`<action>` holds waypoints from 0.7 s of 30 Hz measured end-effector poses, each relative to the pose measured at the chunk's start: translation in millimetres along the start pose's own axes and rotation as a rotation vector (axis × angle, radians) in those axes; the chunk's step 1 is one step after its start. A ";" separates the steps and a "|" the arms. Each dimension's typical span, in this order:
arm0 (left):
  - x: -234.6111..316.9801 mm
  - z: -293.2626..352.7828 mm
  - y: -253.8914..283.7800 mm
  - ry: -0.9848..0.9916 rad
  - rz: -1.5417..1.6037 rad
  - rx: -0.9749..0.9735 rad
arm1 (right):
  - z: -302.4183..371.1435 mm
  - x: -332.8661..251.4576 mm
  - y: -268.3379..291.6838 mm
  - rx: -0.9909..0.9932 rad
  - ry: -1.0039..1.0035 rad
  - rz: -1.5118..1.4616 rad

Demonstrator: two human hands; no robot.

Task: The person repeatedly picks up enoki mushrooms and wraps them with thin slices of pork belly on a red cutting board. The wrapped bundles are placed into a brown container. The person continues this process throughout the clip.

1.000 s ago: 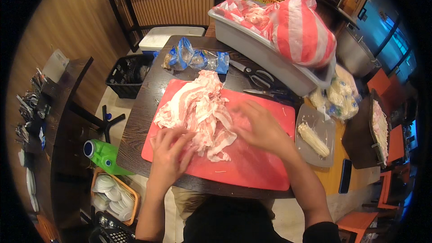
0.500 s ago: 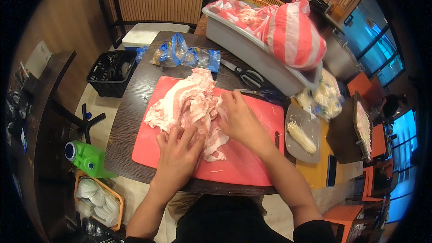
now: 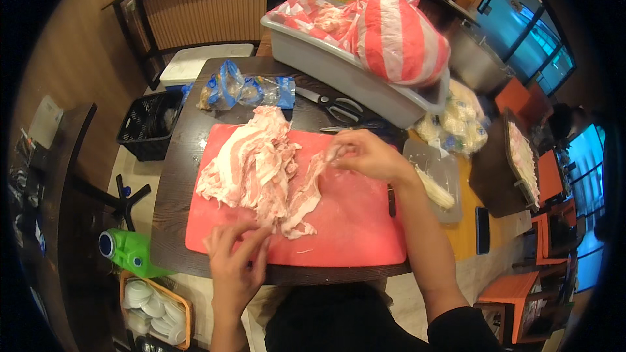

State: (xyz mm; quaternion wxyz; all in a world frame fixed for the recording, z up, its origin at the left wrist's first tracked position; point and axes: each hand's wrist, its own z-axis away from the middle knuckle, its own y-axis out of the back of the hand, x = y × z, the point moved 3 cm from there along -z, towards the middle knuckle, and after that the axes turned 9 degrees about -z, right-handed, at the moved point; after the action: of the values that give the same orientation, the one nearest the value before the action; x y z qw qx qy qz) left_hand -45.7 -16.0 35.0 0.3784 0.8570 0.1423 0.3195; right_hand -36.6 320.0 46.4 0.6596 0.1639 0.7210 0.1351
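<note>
A heap of thin, fatty raw meat slices lies on the left half of a red cutting board. Beside the heap's right side, one slice of meat stretches up toward my right hand, which pinches its upper end above the board. The slice's lower end rests on the board near the heap. At the board's front edge my left hand has its fingers loosely bent and apart, fingertips close to the heap's lower edge; I cannot tell whether they touch it.
Behind the board lie scissors and a blue-and-clear plastic package. A grey tub with red-striped bags stands at the back. To the right are a grey tray with enoki mushrooms, bagged mushrooms and a phone.
My right hand has moved up and right, drawing a slice away from the heap. My left hand has pulled back off the meat toward the board's front edge.
</note>
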 end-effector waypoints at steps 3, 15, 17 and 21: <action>-3.5 7.1 9.0 0.031 0.055 0.027 | 26.9 -8.1 24.3 0.109 0.124 -0.052; 27.6 -20.9 -7.8 -0.069 0.207 0.017 | 33.6 -141.2 86.8 0.374 0.424 0.435; 30.7 -22.2 -8.8 -0.050 0.213 -0.004 | 39.2 -144.5 90.4 0.438 0.558 0.536; 29.7 -19.0 -11.9 -0.014 0.186 -0.058 | 71.4 -122.2 64.2 0.436 0.574 0.635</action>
State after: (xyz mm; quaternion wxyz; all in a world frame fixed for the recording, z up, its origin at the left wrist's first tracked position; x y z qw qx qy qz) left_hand -35.6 17.0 48.9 0.3726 0.8576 0.0500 0.3511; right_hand 47.6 326.3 177.0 0.3102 0.4665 0.7999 0.2151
